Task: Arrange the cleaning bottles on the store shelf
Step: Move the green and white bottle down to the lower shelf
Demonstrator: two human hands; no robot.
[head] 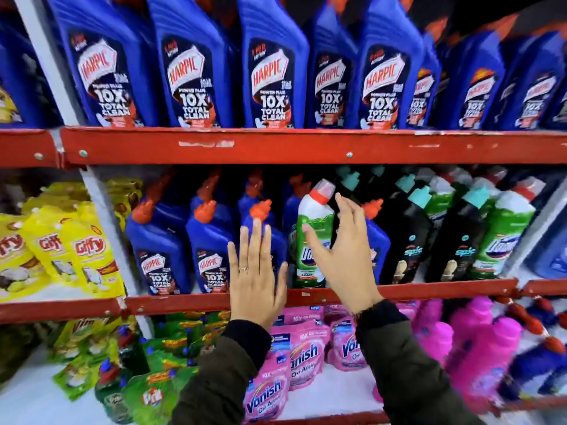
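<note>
A green and white Domestos bottle point(313, 237) with a red cap stands on the middle shelf point(429, 290) among blue Harpic bottles point(159, 240). My right hand point(340, 256) hovers just in front of it, fingers spread and curved, thumb near its label, not closed on it. My left hand point(256, 271) is flat and open, fingers up, in front of a blue Harpic bottle point(260, 216) with an orange cap. To the right stand black bottles point(408, 240) with teal caps and another green Domestos bottle point(503, 237).
A row of large blue Harpic bottles point(270, 69) fills the top shelf point(291, 145). Yellow Giffy pouches point(89, 250) sit at the left of the middle level. Below are pink Vanish pouches point(303, 354), pink bottles point(484, 348) and green packs point(159, 378).
</note>
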